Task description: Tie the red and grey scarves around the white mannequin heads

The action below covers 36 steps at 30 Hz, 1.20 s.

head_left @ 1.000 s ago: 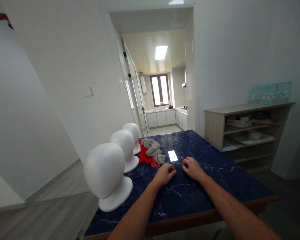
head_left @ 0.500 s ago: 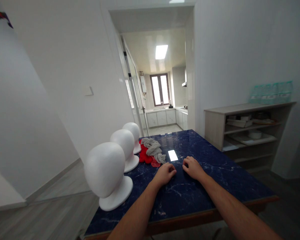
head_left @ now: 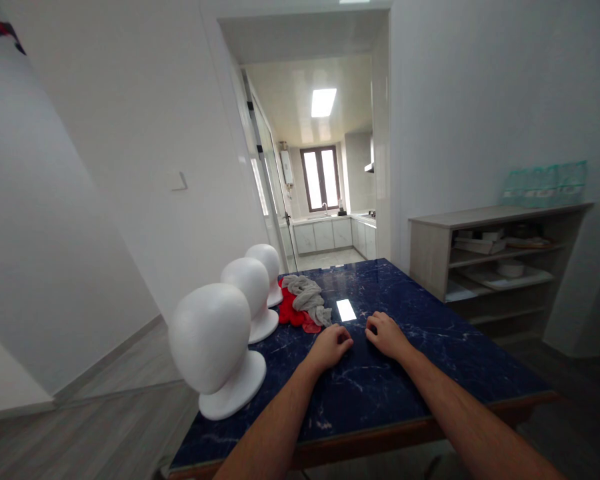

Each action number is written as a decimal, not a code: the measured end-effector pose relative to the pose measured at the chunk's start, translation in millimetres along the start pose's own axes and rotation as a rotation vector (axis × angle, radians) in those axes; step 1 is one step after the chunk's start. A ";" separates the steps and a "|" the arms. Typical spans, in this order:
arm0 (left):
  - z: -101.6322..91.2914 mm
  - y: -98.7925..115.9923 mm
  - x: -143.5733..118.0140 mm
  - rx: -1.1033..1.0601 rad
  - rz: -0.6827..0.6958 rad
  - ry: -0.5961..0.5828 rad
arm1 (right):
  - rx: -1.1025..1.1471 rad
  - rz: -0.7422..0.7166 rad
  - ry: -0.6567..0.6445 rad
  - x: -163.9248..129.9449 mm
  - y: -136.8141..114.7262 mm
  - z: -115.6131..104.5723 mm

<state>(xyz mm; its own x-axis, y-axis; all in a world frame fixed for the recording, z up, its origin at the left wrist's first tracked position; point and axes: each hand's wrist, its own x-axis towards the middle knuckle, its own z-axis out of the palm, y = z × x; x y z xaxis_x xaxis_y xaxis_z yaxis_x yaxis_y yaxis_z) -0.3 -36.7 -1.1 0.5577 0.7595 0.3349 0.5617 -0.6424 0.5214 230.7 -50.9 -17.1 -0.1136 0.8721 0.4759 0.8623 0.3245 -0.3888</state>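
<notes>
Both hands are laid on the dark blue marbled tabletop, close together near its middle. The left hand is curled into a loose fist, knuckles up, with nothing held in its grip. The right hand is curled likewise, fingers bent under, and no object is seen in its grip either. A narrow gap is kept between the two hands.

Just beyond the left hand a grey cloth is heaped over a red cloth; the red edge is found just beside the left knuckles, though whether it is touched cannot be told from this angle.

Along the left edge of the tabletop three white foam heads are stood upright in a row: the nearest foam head, the middle foam head and the far foam head. A wooden shelf unit is set against the wall to the right, well apart from the hands.
</notes>
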 end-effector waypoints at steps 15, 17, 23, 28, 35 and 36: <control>-2.0 3.2 -0.1 0.011 -0.020 -0.014 | -0.007 0.002 -0.006 0.3 -0.3 -0.6; -2.5 4.0 -0.3 0.009 -0.018 -0.014 | -0.006 0.003 -0.005 0.4 -0.1 -0.4; -2.7 4.0 -1.1 -0.004 -0.010 -0.004 | -0.002 0.001 -0.006 0.6 0.7 0.1; -2.4 3.5 -1.1 -0.004 -0.004 -0.008 | -0.004 0.001 -0.005 0.3 0.9 -0.2; -2.4 3.5 -0.1 0.004 -0.010 -0.010 | -0.010 0.000 -0.001 0.3 0.7 -0.2; -2.3 3.3 0.0 0.002 -0.008 -0.009 | -0.012 -0.001 -0.001 0.3 0.8 -0.1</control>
<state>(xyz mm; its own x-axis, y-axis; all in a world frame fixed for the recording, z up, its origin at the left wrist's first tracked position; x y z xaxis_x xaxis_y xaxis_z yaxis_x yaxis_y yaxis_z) 0.2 -38.6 2.4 0.5589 0.7636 0.3233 0.5676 -0.6365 0.5223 231.4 -50.5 -17.2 -0.1152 0.8722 0.4754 0.8682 0.3210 -0.3785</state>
